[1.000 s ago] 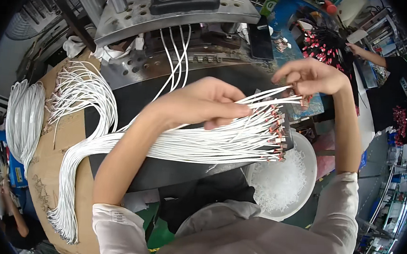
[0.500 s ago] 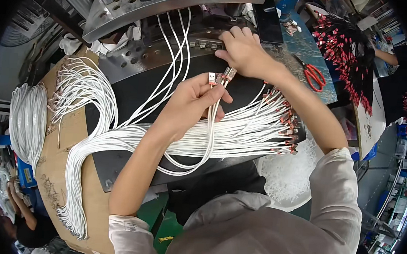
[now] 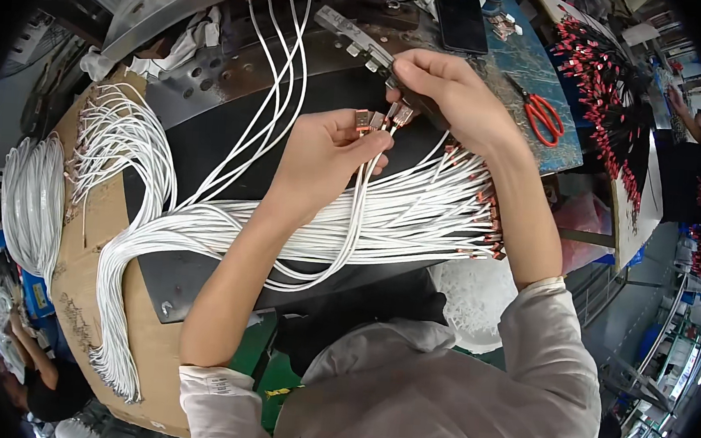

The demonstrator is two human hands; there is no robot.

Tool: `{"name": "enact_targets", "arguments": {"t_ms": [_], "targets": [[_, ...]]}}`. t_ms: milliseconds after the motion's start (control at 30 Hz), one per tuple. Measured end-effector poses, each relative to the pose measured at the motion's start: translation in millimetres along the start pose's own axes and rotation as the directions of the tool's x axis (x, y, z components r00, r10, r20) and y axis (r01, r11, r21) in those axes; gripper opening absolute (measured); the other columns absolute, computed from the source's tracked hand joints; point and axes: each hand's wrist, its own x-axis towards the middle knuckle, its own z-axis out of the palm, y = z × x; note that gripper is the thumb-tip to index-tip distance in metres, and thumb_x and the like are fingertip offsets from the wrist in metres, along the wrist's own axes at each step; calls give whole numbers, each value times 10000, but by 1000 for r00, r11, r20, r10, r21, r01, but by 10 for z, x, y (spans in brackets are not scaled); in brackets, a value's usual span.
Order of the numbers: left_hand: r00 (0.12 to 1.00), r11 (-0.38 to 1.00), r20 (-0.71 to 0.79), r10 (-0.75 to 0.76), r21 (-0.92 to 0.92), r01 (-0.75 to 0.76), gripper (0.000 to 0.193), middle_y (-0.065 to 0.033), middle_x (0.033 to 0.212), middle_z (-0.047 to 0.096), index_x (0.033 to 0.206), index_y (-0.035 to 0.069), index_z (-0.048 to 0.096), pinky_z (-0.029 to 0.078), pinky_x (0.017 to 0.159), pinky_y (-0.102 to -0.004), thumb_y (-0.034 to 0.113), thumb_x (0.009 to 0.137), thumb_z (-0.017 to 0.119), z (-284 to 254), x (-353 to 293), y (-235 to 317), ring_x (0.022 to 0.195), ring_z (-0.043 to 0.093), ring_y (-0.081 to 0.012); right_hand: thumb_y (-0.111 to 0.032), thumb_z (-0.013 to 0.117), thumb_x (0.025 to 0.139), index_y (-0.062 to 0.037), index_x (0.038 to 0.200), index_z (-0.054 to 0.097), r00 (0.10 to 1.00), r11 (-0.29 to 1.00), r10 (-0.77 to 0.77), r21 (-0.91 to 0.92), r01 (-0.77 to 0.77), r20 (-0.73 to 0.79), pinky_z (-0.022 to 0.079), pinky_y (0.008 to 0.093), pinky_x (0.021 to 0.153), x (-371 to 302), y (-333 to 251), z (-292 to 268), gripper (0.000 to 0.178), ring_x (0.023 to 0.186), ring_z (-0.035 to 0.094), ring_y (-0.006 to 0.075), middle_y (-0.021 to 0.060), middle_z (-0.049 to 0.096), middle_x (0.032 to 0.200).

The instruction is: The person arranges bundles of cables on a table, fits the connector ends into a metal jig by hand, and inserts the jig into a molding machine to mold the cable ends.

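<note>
My left hand (image 3: 322,159) is closed in a pinch on a few white USB cables, just below their metal plugs (image 3: 377,121). Their white cords (image 3: 356,219) loop down over a big bundle of like cables (image 3: 416,224), whose reddish-ended plugs lie to the right. A slotted metal bar (image 3: 350,34) is gripped at its near right end by my right hand (image 3: 463,96). It slants up to the left, raised off the bench, its small blocks facing the lower left. The bar's right end sits close to the plugs; fingers hide whether they touch.
Three white cables (image 3: 278,90) run up to the metal machine (image 3: 218,19). Red-handled pliers (image 3: 544,119) and a dark phone-like slab (image 3: 460,15) lie at the right. Coiled cables (image 3: 32,206) rest left, on cardboard (image 3: 162,361). A white tub (image 3: 476,303) stands below the bench. Other people work at both sides.
My right hand has taken the slotted metal bar up off the bench and brought it, tilted, near the plugs. My left hand keeps its pinch on the cables. The whole view has shifted slightly.
</note>
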Motion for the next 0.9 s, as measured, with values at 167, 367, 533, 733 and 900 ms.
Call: {"name": "enact_targets", "arguments": {"t_ms": [167, 367, 533, 733, 900], "targets": [[998, 999, -52, 19, -37, -21, 178, -50, 890, 719, 1087, -49, 718, 540, 692, -224, 78, 965, 739, 25, -9, 32, 747, 659, -87, -234, 566, 1088, 12, 1096, 673, 999, 999, -45, -24, 45, 21, 534, 279, 753, -8, 19, 11, 269, 856, 642, 114, 52, 692, 949], [1000, 1000, -17, 15, 10, -15, 246, -98, 991, 747, 1157, -51, 708, 588, 762, -249, 117, 979, 739, -5, 5, 32, 807, 696, -114, -254, 578, 1083, 6, 1105, 679, 999, 998, -48, -33, 49, 12, 534, 263, 737, -27, 20, 12, 280, 816, 641, 101, 41, 693, 938], [999, 999, 22, 29, -44, -28, 259, -78, 983, 745, 1176, -37, 709, 587, 762, -246, 136, 985, 732, -58, -4, 33, 807, 691, -104, -267, 594, 1074, -9, 1107, 688, 997, 995, -9, -95, 16, 73, 475, 220, 634, -58, -13, 40, 276, 746, 610, 54, 5, 689, 900], [999, 997, -14, -43, -59, 42, 261, -69, 977, 744, 1170, -27, 716, 589, 759, -252, 159, 988, 733, -92, -32, 80, 810, 693, -108, -293, 610, 1065, -31, 1131, 713, 994, 982, -102, -153, 107, 45, 396, 197, 592, -56, -30, 4, 289, 691, 513, 12, -59, 660, 866], [997, 994, -45, -69, -85, 65, 251, -59, 963, 738, 1140, -23, 729, 609, 742, -267, 172, 983, 741, -82, -23, 94, 792, 682, -101, -317, 650, 1044, -47, 1152, 716, 990, 971, -81, -214, 104, 114, 393, 197, 588, -59, -4, -10, 299, 706, 522, 8, -68, 657, 853]]}}
